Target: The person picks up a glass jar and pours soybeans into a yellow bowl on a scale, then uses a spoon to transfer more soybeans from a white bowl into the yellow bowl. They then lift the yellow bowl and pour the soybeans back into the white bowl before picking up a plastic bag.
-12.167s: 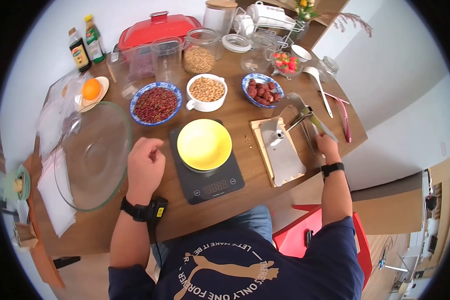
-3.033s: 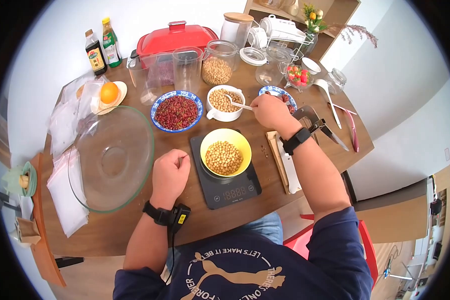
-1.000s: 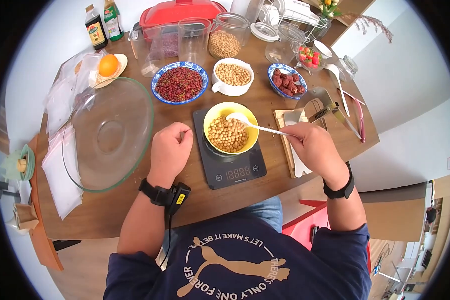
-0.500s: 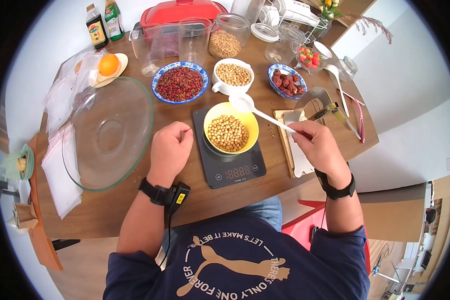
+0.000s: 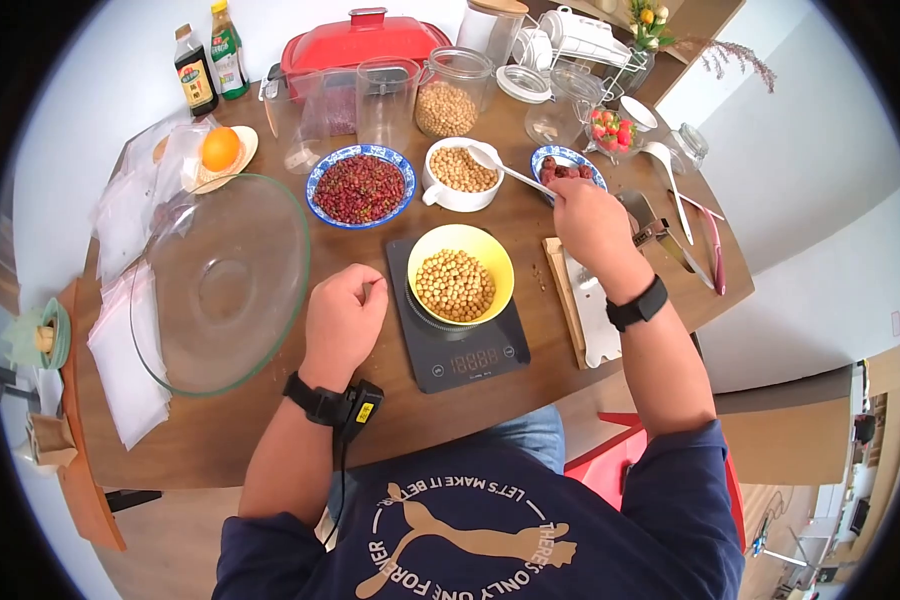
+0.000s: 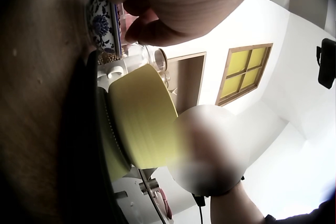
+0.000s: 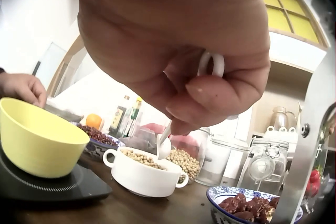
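Observation:
My right hand (image 5: 592, 232) pinches the handle of a white spoon (image 5: 515, 172), whose bowl is at the rim of the white two-handled cup (image 5: 460, 197) of soybeans. In the right wrist view the spoon dips towards the beans in the white cup (image 7: 144, 182), below my right hand (image 7: 184, 50). A yellow bowl (image 5: 500, 258) with soybeans sits on the black scale (image 5: 470, 372); its digits are not readable. My left hand (image 5: 345, 318) rests left of the scale, fingers loosely curled, holding nothing. In the left wrist view the yellow bowl (image 6: 142, 119) stands beside the left hand (image 6: 178, 3).
A large glass bowl (image 5: 220, 350) lies at the left, by plastic bags (image 5: 130, 370). Blue-patterned bowls hold red beans (image 5: 362, 190) and dark red dates (image 5: 567, 172). A slicer on a board (image 5: 595, 325) stands at the right. Jars and a red pot (image 5: 365, 42) line the back.
Since half a second ago, my right hand has carried the spoon up and away from the yellow bowl to the white cup. Over twelve seconds, soybeans have appeared in the yellow bowl. The left hand stays put.

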The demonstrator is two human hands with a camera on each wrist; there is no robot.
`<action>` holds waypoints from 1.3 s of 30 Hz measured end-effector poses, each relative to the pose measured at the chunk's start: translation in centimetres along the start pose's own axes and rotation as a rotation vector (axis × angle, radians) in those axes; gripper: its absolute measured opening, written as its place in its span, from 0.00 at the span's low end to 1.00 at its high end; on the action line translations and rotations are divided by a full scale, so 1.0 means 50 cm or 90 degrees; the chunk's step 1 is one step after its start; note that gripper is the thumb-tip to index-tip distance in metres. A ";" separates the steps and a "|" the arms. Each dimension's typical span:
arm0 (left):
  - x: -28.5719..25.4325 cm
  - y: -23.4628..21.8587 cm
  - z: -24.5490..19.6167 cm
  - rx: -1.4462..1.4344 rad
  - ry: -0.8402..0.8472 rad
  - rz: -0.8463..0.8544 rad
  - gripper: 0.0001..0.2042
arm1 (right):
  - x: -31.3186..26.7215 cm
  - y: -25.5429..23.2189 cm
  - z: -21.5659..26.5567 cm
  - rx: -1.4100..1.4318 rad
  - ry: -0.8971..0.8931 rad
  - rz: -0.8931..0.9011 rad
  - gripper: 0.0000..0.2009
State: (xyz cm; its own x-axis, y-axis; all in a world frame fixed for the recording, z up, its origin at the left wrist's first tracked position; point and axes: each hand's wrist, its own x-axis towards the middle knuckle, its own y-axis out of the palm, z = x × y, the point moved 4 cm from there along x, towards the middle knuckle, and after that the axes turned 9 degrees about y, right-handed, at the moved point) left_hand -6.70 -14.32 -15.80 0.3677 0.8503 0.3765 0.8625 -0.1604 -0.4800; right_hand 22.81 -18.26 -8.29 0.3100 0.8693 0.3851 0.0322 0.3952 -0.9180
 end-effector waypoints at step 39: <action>0.000 0.002 -0.003 -0.003 0.012 -0.001 0.04 | 0.011 0.066 -0.048 0.683 0.376 0.431 0.11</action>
State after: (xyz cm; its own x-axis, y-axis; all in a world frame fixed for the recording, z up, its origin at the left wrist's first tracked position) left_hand -6.58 -14.39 -15.73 0.3721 0.8414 0.3919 0.8650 -0.1612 -0.4752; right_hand 25.36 -17.19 -11.34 0.3303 0.8344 -0.4412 -0.9334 0.2191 -0.2843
